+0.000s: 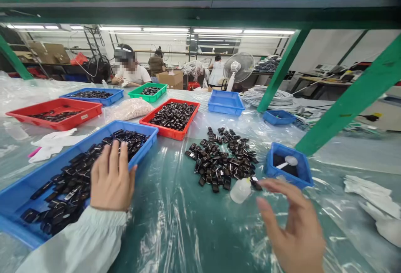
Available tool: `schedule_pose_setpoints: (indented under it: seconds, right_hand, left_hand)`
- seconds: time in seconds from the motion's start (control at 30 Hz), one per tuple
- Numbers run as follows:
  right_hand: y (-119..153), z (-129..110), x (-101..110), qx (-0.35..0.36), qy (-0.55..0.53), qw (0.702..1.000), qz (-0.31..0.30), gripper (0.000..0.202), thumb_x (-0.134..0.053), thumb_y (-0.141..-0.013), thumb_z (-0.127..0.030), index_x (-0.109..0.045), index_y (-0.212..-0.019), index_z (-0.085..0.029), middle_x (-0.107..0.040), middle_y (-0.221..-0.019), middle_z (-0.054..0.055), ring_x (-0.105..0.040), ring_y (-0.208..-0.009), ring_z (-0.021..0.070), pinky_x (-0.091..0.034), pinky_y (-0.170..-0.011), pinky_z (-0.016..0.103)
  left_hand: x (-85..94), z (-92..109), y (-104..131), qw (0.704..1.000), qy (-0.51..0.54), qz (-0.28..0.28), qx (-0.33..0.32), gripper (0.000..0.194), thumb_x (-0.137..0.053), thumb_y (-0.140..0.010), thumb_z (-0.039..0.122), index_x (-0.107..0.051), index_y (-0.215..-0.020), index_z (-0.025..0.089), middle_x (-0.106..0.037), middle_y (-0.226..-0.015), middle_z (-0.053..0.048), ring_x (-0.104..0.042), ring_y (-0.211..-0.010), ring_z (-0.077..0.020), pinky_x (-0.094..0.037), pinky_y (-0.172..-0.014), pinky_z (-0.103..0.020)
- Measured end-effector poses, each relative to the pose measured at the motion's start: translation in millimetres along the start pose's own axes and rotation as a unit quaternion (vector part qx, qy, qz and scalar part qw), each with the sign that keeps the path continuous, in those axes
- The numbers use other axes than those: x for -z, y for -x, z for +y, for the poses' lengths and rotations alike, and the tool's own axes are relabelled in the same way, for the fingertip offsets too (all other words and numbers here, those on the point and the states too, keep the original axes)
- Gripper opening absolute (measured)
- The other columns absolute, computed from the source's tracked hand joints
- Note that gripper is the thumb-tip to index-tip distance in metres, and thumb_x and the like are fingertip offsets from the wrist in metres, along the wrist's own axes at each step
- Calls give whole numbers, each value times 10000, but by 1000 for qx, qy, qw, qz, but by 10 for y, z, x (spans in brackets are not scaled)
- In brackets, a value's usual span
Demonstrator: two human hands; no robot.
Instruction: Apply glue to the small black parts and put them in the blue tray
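Note:
My left hand (112, 177) is stretched out flat, palm down, over the right part of a long blue tray (150, 136). Small black plastic parts (75, 170) fill that tray; whether my fingertips touch them I cannot tell. On the right, my right hand (293, 223) has thumb and fingers apart with nothing between them. Just left of its fingertips a small translucent white bottle (240, 191) lies tilted on the table. Behind the bottle spreads a loose pile of black parts (224, 158), right on the plastic-covered table (175, 231).
Red trays (184, 135) (56, 123) and a green tray (148, 91) hold more parts. A blue bin (290, 177) with black contents and a white spoon (290, 161) stands right, beside a slanting green post (351, 101). White gloves (372, 197) lie far right. People sit beyond.

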State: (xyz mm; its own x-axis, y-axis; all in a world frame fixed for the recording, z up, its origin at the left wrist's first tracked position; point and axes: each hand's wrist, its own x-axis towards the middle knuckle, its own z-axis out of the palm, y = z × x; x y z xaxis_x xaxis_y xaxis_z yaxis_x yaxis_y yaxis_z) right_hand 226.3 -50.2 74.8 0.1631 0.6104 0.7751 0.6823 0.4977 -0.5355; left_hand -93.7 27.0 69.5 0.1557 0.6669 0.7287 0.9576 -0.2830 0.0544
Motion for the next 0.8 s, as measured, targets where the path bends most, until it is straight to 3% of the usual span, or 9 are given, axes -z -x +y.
schedule_pose_setpoints:
  seconds: [0.1, 0.2, 0.33, 0.5, 0.63, 0.8]
  right_hand:
    - [39, 246, 38, -123, 23, 992, 1, 358, -544, -863, -294, -432, -1203, -278, -544, -1138, 95, -531, -1008, 265, -472, -783, 431]
    - [125, 384, -18, -209, 14, 973, -98, 488, -552, -842, -399, -360, -1273, -273, -558, -1221, 118, -593, -980, 267, -541, -647, 363]
    - [239, 479, -138, -252, -7, 947, -197, 423, -518, -834, -440, -432, -1193, -235, -644, -1109, 113, -644, -934, 253, -554, -701, 355]
    - [235, 457, -142, -261, -3, 932, -250, 334, -496, -838, -422, -532, -1105, -224, -683, -956, 81, -649, -850, 245, -541, -675, 340]
    - [211, 344, -83, -267, 8, 924, -273, 342, -508, -850, -426, -537, -1127, -227, -671, -908, 71, -638, -814, 240, -535, -650, 343]
    - [234, 271, -72, -278, -6, 914, -294, 383, -506, -854, -420, -527, -1194, -245, -660, -1001, 88, -635, -855, 248, -538, -696, 381]
  left_hand:
    - [-338, 151, 153, 992, 74, -87, -53, 483, -363, -918, 206, -297, -1375, 66, -339, -1385, -259, -326, -1276, -409, -334, -969, -575]
    - [-646, 522, 220, 980, 121, -138, -80, 494, -321, -888, 112, -278, -1379, 114, -288, -1428, -206, -429, -1233, -306, -434, -944, -448]
    - [-1060, 833, -52, 975, 143, -155, -71, 537, -396, -829, 47, -302, -1357, 83, -259, -1433, -229, -427, -1228, -323, -442, -930, -468]
    - [-1419, 917, -394, 968, 185, -160, -49, 305, -548, -890, 174, -505, -1189, 130, -448, -1315, -127, -482, -1154, -287, -438, -919, -486]
    - [-1326, 897, -279, 954, 243, -171, -29, 189, -512, -922, 233, -551, -1067, 120, -558, -1137, -93, -550, -1041, -242, -452, -881, -455]
    - [-802, 869, 90, 914, 331, -233, -8, 254, -241, -964, 225, -455, -1079, 151, -575, -754, -26, -578, -659, -160, -470, -650, -284]
